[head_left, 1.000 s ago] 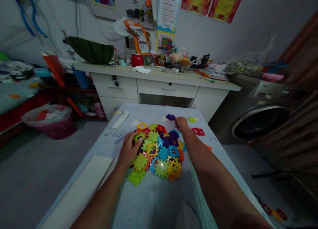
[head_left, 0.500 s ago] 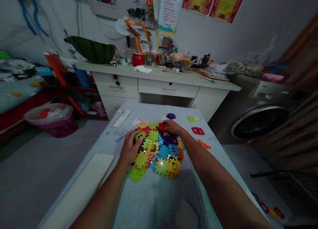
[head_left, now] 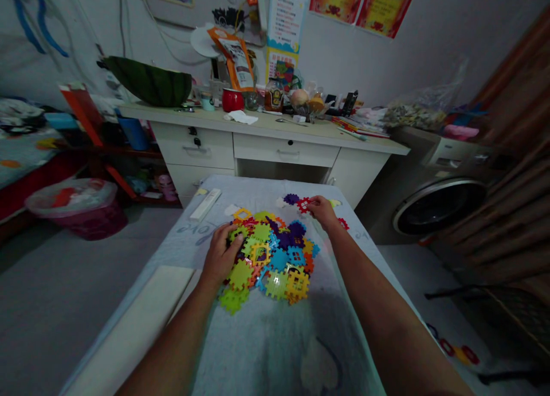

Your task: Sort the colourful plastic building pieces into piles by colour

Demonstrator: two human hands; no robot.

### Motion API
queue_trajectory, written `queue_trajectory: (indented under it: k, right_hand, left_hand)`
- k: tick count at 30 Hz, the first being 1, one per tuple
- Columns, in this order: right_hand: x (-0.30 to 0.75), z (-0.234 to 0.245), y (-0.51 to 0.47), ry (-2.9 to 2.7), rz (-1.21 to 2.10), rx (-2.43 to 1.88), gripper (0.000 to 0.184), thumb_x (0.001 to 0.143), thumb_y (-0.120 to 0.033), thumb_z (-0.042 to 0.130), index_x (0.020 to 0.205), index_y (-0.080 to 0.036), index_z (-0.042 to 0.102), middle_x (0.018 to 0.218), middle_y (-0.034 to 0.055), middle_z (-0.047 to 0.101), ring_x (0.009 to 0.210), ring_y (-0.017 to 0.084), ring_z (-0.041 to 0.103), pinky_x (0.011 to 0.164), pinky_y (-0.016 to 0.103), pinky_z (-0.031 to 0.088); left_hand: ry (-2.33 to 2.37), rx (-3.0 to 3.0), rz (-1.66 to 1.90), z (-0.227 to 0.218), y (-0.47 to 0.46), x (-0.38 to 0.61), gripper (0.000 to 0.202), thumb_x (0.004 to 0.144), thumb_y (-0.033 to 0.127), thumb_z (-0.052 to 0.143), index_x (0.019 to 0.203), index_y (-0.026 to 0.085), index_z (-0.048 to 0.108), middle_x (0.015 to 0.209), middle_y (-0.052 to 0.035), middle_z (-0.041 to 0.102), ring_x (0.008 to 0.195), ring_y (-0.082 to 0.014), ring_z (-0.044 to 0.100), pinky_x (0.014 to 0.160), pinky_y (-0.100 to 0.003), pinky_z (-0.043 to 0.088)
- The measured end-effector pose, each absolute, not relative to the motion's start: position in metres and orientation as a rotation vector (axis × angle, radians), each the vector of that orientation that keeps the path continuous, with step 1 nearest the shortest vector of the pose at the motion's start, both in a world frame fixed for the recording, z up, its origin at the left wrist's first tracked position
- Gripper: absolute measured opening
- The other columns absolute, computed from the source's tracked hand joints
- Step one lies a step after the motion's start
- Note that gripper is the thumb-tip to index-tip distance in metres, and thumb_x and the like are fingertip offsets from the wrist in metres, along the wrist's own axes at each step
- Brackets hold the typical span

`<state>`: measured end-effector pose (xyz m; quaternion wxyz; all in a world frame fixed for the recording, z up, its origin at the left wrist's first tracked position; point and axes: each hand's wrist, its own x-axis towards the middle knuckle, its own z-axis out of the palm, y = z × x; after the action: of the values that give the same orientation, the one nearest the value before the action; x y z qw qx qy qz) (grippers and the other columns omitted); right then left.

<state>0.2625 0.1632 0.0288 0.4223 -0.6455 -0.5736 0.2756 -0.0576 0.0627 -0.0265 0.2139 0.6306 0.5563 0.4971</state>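
A heap of colourful interlocking plastic building pieces (head_left: 279, 259), with toothed edges, lies in the middle of the cloth-covered table. My left hand (head_left: 221, 254) rests on the heap's left side, thumb and fingers apart around a yellow-green piece (head_left: 234, 234). Past the heap's far right side, my right hand (head_left: 321, 210) pinches a red window-shaped building piece (head_left: 303, 205) at its right edge. Close to that red piece, on its left, lies a purple piece (head_left: 291, 199). Another red piece (head_left: 343, 223) is partly hidden behind my right wrist, and a yellow-green piece (head_left: 335, 203) lies beyond it.
A long white board (head_left: 141, 327) lies along the table's left side, and a narrow white strip (head_left: 205, 205) farther back. Behind the table stands a white desk (head_left: 266, 146) with a red pot (head_left: 232, 100) and jars. A washing machine (head_left: 433, 184) is at the right.
My right hand has moved right and away from the heap, carrying the red piece off it toward the purple piece. My left hand stays on the heap. The view has shifted slightly.
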Motion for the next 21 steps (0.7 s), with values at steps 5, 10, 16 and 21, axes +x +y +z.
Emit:
queue_trajectory:
  k: [5, 10, 16, 21]
  right_hand:
    - [0.331, 0.026, 0.139, -1.276, 0.279, -1.793, 0.009, 0.064, -0.017, 0.057, 0.073, -0.019, 0.057, 0.069, 0.0004, 0.062, 0.064, 0.016, 0.057, 0.059, 0.026, 0.043]
    - [0.378, 0.011, 0.120, -1.291, 0.061, -1.957, 0.012, 0.066, -0.017, 0.056, 0.076, -0.017, 0.062, 0.075, 0.0042, 0.065, 0.071, 0.018, 0.059, 0.068, 0.029, 0.046]
    - [0.389, -0.002, 0.096, -1.434, 0.005, -2.079, 0.018, 0.071, -0.018, 0.054, 0.084, -0.018, 0.067, 0.093, 0.0080, 0.066, 0.082, 0.019, 0.061, 0.076, 0.030, 0.047]
    - [0.377, -0.003, 0.076, -1.413, 0.037, -2.160, 0.027, 0.073, -0.014, 0.051, 0.092, -0.021, 0.069, 0.112, 0.0105, 0.065, 0.102, 0.028, 0.060, 0.088, 0.042, 0.044]
  left_hand:
    - [1.554, 1.743, 1.377, -0.026, 0.063, -0.057, 0.039, 0.086, 0.050, 0.051, 0.114, 0.024, 0.058, 0.125, -0.0071, 0.052, 0.124, -0.0239, 0.048, 0.112, -0.042, 0.033]
    - [1.567, 1.742, 1.362, -0.025, 0.063, -0.057, 0.041, 0.085, 0.051, 0.050, 0.114, 0.023, 0.059, 0.125, -0.0073, 0.053, 0.123, -0.0241, 0.048, 0.111, -0.042, 0.034]
    - [1.569, 1.750, 1.359, -0.027, 0.064, -0.057, 0.041, 0.086, 0.051, 0.050, 0.114, 0.022, 0.059, 0.125, -0.0081, 0.052, 0.123, -0.0239, 0.048, 0.112, -0.042, 0.032]
    - [1.567, 1.757, 1.367, -0.026, 0.064, -0.057, 0.041, 0.086, 0.051, 0.050, 0.112, 0.022, 0.059, 0.123, -0.0079, 0.054, 0.122, -0.0238, 0.049, 0.111, -0.042, 0.033]
